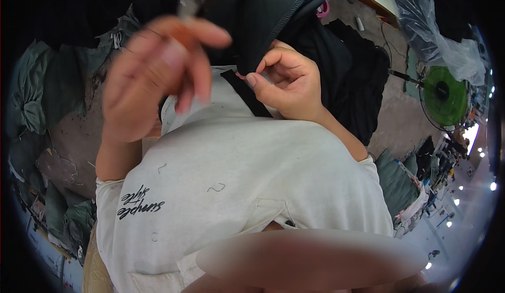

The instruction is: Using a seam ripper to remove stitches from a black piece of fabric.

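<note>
A black garment (273,9) with a stitched seam along its edge spreads across the top of the view, over my lap. My right hand (289,80) pinches its lower corner between thumb and fingertips. To the left, my left hand (158,72) is raised beside the cloth and smeared by motion. Its thumb and index finger close around a small blurred thing with an orange part; a shiny blur lies just above, and I cannot make out its kind. A black strip (244,93) runs over the pale cloth below my right hand.
Dark green fabric bundles (31,88) lie at the left. More black cloth (357,82) hangs right of my right hand. A green fan (444,96) stands at the right, below a clear plastic sheet (421,24). A pink item (323,10) lies beyond the garment.
</note>
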The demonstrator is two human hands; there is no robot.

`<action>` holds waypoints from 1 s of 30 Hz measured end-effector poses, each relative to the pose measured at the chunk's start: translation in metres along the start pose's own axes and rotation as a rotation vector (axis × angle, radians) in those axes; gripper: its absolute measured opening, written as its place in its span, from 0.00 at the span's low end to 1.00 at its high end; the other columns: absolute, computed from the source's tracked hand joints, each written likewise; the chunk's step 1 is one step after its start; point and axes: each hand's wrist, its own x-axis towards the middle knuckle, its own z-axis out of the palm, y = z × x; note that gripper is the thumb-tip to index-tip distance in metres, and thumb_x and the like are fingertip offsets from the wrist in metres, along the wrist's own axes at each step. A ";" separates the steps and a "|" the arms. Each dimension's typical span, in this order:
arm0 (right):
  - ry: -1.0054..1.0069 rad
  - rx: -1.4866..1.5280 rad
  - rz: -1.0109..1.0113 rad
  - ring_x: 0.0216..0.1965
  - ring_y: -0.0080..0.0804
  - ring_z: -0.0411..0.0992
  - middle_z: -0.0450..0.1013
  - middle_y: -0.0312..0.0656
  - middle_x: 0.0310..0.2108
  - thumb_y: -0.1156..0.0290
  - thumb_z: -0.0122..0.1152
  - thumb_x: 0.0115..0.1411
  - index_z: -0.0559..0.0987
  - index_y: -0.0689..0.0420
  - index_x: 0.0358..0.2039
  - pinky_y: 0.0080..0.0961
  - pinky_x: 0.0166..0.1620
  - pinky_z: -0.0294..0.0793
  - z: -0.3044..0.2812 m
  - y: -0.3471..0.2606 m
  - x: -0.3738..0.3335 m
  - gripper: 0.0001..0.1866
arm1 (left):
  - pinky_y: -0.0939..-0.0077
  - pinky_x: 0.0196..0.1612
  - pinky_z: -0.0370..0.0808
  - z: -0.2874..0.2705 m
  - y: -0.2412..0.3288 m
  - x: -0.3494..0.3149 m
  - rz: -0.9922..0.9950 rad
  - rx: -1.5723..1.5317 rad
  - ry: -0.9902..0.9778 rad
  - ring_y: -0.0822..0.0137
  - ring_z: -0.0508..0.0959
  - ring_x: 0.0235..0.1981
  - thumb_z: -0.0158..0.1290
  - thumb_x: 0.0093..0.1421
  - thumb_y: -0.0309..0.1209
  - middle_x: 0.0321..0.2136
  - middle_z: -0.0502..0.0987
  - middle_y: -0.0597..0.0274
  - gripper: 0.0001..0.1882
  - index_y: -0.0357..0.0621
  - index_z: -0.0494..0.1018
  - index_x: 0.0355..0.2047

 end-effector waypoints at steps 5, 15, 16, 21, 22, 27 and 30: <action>-0.043 0.040 -0.004 0.38 0.20 0.72 0.71 0.38 0.37 0.86 0.67 0.56 0.78 0.65 0.32 0.18 0.44 0.74 0.004 0.001 0.006 0.07 | 0.87 0.23 0.60 -0.020 -0.022 -0.026 -0.279 0.161 -0.351 0.84 0.62 0.18 0.40 0.74 0.29 0.27 0.75 0.68 0.21 0.33 0.68 0.62; -0.039 -0.025 -0.007 0.41 0.23 0.75 0.73 0.39 0.39 0.87 0.68 0.54 0.78 0.67 0.34 0.19 0.46 0.77 0.021 0.001 0.020 0.08 | 0.86 0.28 0.56 -0.018 -0.039 -0.047 -0.233 0.108 -0.227 0.82 0.58 0.19 0.40 0.71 0.29 0.24 0.68 0.75 0.25 0.32 0.65 0.65; -0.030 -0.054 -0.022 0.42 0.24 0.75 0.73 0.40 0.39 0.87 0.68 0.54 0.78 0.68 0.34 0.20 0.46 0.77 0.022 0.002 0.020 0.08 | 0.86 0.28 0.56 -0.017 -0.037 -0.047 -0.265 0.099 -0.200 0.82 0.58 0.20 0.40 0.71 0.29 0.28 0.69 0.73 0.25 0.32 0.66 0.65; -0.064 -0.160 -0.168 0.42 0.25 0.76 0.73 0.41 0.40 0.87 0.68 0.53 0.79 0.68 0.35 0.20 0.46 0.78 0.022 0.006 0.022 0.09 | 0.87 0.26 0.61 -0.027 -0.042 -0.047 -0.259 0.032 -0.288 0.83 0.60 0.22 0.39 0.74 0.26 0.59 0.74 0.65 0.23 0.37 0.63 0.68; -0.077 -0.195 -0.209 0.42 0.26 0.76 0.73 0.41 0.40 0.87 0.69 0.53 0.79 0.68 0.35 0.20 0.46 0.78 0.021 0.007 0.023 0.10 | 0.87 0.26 0.61 -0.026 -0.042 -0.047 -0.245 0.048 -0.280 0.83 0.60 0.22 0.39 0.74 0.27 0.52 0.76 0.67 0.23 0.37 0.63 0.68; -0.072 -0.243 -0.257 0.41 0.26 0.75 0.73 0.41 0.39 0.85 0.70 0.51 0.80 0.66 0.34 0.20 0.43 0.77 0.018 0.015 0.024 0.10 | 0.87 0.26 0.60 -0.024 -0.043 -0.044 -0.215 0.072 -0.290 0.83 0.59 0.21 0.39 0.74 0.27 0.30 0.73 0.72 0.23 0.38 0.63 0.68; -0.048 -0.286 -0.253 0.39 0.26 0.75 0.74 0.41 0.37 0.83 0.72 0.50 0.81 0.64 0.33 0.19 0.40 0.76 0.018 0.013 0.024 0.09 | 0.87 0.25 0.60 -0.018 -0.041 -0.042 -0.264 0.036 -0.230 0.83 0.60 0.20 0.40 0.74 0.27 0.25 0.69 0.72 0.22 0.38 0.63 0.67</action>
